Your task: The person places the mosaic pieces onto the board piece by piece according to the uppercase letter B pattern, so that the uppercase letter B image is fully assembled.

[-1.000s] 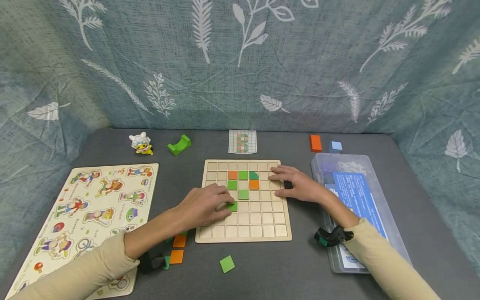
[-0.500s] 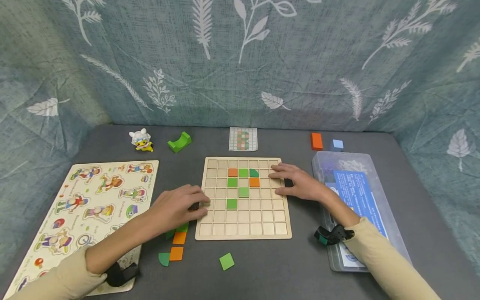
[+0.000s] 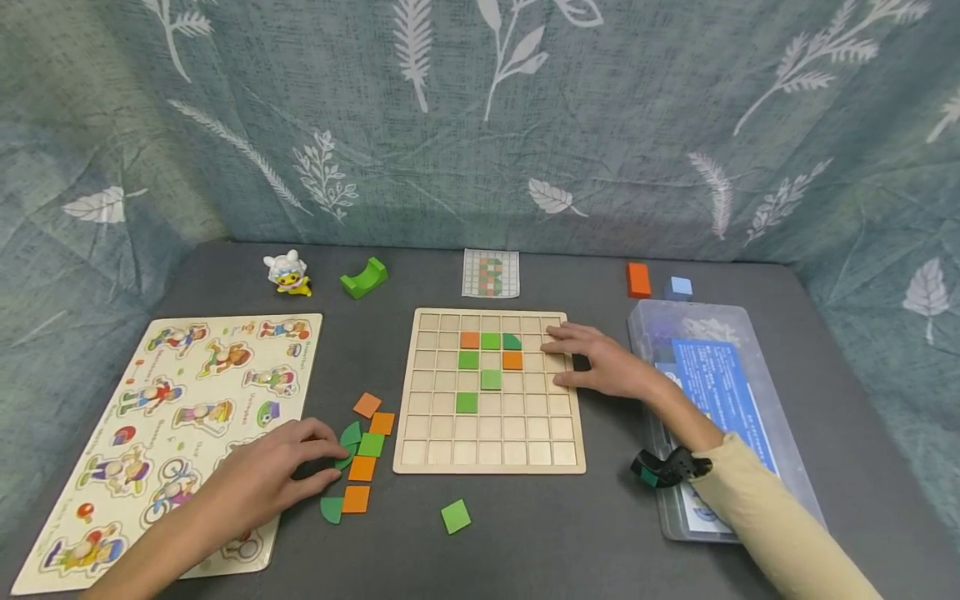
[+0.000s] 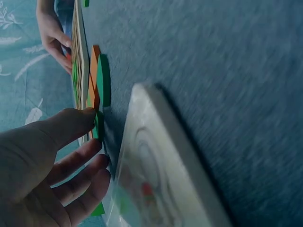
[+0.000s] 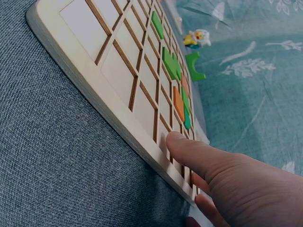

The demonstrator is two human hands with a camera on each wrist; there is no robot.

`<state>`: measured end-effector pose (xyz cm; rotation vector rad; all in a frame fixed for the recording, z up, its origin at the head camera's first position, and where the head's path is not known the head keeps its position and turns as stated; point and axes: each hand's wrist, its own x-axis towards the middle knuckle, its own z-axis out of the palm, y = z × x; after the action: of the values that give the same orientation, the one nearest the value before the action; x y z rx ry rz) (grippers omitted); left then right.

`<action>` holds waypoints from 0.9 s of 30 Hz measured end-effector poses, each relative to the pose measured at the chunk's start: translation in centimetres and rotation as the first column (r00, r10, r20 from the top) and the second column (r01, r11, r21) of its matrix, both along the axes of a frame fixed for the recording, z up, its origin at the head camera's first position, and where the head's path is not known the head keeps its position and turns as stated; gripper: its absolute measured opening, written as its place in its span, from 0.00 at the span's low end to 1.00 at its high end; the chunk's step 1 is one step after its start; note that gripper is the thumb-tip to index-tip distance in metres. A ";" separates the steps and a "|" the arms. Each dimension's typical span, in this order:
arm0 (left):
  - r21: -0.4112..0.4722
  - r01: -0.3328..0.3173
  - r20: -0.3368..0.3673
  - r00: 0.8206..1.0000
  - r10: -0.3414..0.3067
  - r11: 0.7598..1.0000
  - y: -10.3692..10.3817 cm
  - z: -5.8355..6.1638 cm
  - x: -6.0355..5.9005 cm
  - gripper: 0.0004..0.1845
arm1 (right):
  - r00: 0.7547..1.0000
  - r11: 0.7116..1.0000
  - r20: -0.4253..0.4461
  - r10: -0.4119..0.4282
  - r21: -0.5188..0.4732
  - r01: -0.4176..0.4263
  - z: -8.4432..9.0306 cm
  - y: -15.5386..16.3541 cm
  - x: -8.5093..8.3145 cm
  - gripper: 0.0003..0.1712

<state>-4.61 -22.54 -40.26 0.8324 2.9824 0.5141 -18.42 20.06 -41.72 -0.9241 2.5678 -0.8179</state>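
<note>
Tiles (image 3: 371,445) are lying in a loose strip on the bench (image 3: 555,533), its long axis running near to far between the left hand (image 3: 277,467) and the grid board (image 3: 513,429). Dark-green curved pieces (image 3: 351,433) are sitting just right of the left hand, far nearer it than the right hand (image 3: 600,362). The left thumb and index are standing slightly apart; whether they are touching a piece, I cannot tell. The right hand is resting, fingers spread, on the grid board's right edge. Lettering is showing on the puzzle board (image 3: 294,400) and blue sheet (image 3: 716,383), too small to read.
</note>
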 end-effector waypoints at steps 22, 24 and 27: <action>-0.067 -0.061 -0.065 0.996 0.057 0.996 1.1 1.6 -0.5 0.14 | 1.000 1.000 0.009 0.011 -0.018 -0.011 0.1 0.4 -0.1 0.29; -0.041 -0.042 -0.085 0.996 0.039 0.998 1.9 2.1 -1.3 0.15 | 1.000 1.000 0.011 0.008 -0.019 -0.008 0.2 0.4 -0.1 0.30; -0.015 0.019 -0.082 0.996 -0.020 1.000 4.0 2.6 -2.9 0.15 | 1.000 1.000 0.012 0.006 -0.017 -0.006 0.3 0.4 -0.1 0.30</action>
<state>-7.51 -18.53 -37.70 0.9023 3.0446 0.4689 -18.48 20.45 -41.43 -0.9284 2.5499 -0.8417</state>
